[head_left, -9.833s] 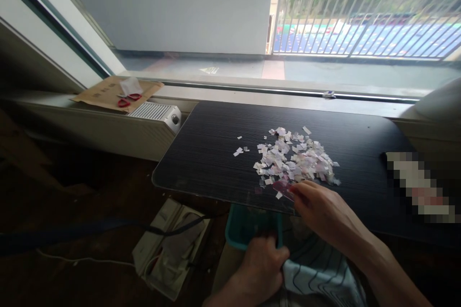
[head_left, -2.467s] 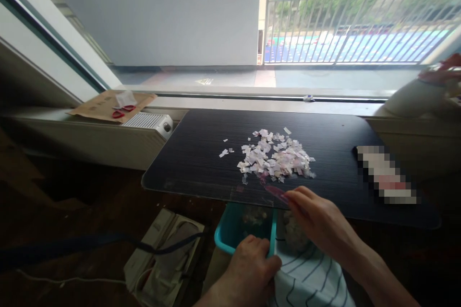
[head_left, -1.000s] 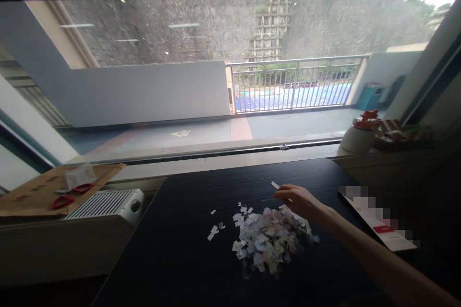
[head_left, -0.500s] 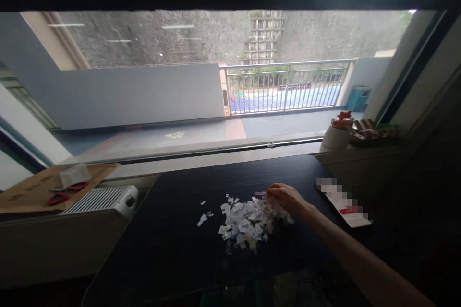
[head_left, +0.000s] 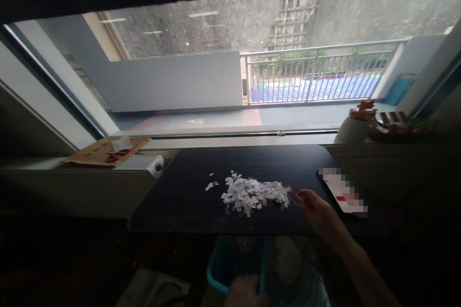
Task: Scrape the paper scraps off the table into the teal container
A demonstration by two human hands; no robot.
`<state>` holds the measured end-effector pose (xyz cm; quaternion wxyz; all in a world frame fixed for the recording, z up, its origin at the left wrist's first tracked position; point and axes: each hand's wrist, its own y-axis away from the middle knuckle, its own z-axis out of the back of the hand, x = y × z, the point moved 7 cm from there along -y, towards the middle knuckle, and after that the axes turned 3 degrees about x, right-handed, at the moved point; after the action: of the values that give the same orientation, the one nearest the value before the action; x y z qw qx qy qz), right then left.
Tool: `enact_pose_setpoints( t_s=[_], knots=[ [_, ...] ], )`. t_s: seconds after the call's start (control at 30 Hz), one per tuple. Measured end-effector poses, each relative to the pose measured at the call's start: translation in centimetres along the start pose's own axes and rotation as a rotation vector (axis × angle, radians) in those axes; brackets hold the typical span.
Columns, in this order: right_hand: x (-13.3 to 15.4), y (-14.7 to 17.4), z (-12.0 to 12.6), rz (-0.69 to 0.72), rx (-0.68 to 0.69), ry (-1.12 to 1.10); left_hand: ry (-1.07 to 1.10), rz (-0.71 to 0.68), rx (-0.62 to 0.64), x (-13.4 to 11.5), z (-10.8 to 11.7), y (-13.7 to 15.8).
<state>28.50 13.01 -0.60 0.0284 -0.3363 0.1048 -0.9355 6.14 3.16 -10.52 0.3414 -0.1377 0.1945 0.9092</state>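
My right hand [head_left: 317,211] is closed on a thin, see-through flat piece with a pinkish tint [head_left: 294,191]; its exact kind is unclear. The piece's far end reaches the right edge of a heap of small white paper scraps [head_left: 248,194] on the dark table [head_left: 194,216]. Low in the view, my left hand [head_left: 247,292] is at the near rim of a teal bin [head_left: 212,271], fingers apparently curled over it, dim and slightly blurred. The bin stands below the table's front edge, its inside dark.
A white and red box-like item [head_left: 342,196], partly pixelated, lies on the table's right side. Red-handled scissors [head_left: 117,155] rest on brown paper [head_left: 90,153] at the left sill, near a white radiator [head_left: 142,165]. A white pot [head_left: 355,127] stands at the right sill.
My right hand has moved from the top of the scrap heap to its right side, with the flat piece. The view has tilted; the teal bin and my left hand now show below.
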Motion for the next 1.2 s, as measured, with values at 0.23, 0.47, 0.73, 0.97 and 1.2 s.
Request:
enact_pose_setpoints(
  t_s=[0.23, 0.47, 0.73, 0.97, 1.2],
  knots=[
    [-0.2, 1.8, -0.2, -0.079, -0.043, -0.072, -0.079, -0.043, 0.037, 0.9, -1.0, 0.4],
    [-0.2, 3.8, 1.1, -0.124, -0.093, -0.064, -0.041, -0.032, 0.031, 0.8, -0.8, 1.5],
    [0.3, 3.7, -0.2, -0.129, -0.045, -0.125, 0.069, 0.031, -0.057, 0.5, 1.4, 1.9],
    [0.1, 4.4, 2.0, -0.151, -0.14, -0.011, 0.15, 0.033, -0.104, 0.4, 3.2, 2.2],
    [0.4, 5.0, 2.5, -0.139, -0.149, -0.033, 0.202, -0.031, -0.181, -0.4, 4.9, 2.7]
  ],
)
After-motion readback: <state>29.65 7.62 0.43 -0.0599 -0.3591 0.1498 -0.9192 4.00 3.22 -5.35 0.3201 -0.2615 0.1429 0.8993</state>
